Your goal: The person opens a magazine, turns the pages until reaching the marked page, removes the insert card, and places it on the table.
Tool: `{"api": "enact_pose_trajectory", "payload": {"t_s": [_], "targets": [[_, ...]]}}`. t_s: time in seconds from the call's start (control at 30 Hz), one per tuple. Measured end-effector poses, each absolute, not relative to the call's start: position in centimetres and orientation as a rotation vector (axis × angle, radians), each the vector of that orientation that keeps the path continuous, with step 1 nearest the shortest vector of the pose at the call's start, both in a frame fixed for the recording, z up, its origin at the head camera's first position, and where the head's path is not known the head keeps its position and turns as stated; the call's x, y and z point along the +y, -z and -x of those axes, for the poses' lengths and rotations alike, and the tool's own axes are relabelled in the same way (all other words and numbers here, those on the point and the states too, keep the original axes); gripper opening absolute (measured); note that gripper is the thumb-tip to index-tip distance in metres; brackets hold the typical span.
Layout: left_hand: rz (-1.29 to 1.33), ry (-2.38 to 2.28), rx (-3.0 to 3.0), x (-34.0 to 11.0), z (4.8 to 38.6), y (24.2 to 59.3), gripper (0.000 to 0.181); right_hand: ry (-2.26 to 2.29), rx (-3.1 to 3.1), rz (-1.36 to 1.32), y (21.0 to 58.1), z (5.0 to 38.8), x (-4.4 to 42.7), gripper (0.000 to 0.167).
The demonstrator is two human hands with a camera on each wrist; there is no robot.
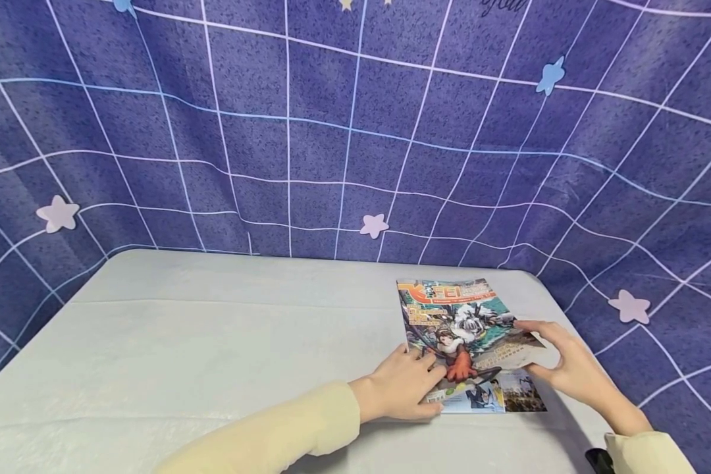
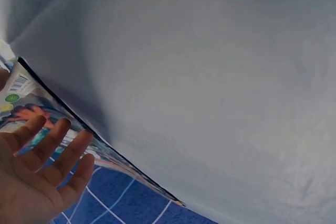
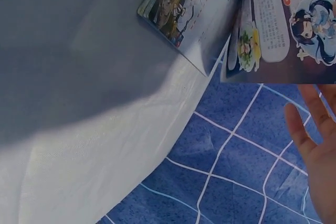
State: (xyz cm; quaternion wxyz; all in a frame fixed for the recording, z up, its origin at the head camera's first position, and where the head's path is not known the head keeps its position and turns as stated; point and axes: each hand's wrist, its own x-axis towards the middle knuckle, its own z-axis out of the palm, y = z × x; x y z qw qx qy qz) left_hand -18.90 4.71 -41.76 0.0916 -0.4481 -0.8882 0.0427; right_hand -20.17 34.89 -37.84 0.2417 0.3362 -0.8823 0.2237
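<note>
Sleeves (image 1: pixel 299 421) nearest | left hand (image 1: pixel 404 384) atop magazine (image 1: pixel 471 322) | right hand (image 1: pixel 577 365) gripping its right edge

Through my head camera I see a violet-blue fabric curtain (image 1: pixel 314 92), printed with thin white and pale blue grid lines, which hangs in soft folds behind and at both sides. On it there are a pale pink star (image 1: pixel 374 226) and a bright blue star (image 1: pixel 550 76), and a dark cursive word (image 1: pixel 503 6) near the top. Below stands a table covered with whitish, lightly creased cloth (image 1: pixel 184 342). My right wrist camera shows a wide grey shadow (image 3: pixel 79 93) across this cloth.
</note>
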Motion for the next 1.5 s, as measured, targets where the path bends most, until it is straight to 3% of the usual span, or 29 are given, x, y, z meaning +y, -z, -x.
{"api": "enact_pose_trajectory", "payload": {"t_s": [0.47, 1.1, 1.5], "targets": [[1.294, 0.008, -2.642, 4.1, 18.4, 41.8, 0.047, -0.601, -2.408, -0.833, 38.1, 20.3, 35.2, 0.081], [1.298, 0.194, -2.629, 3.4, 18.3, 42.2, 0.061, -0.437, -2.631, -1.019, 40.9, 19.4, 34.2, 0.059], [1.286, 0.138, -2.559, 3.6, 18.2, 42.3, 0.062, -0.365, -2.642, -1.064, 41.3, 19.1, 33.9, 0.065]]}}
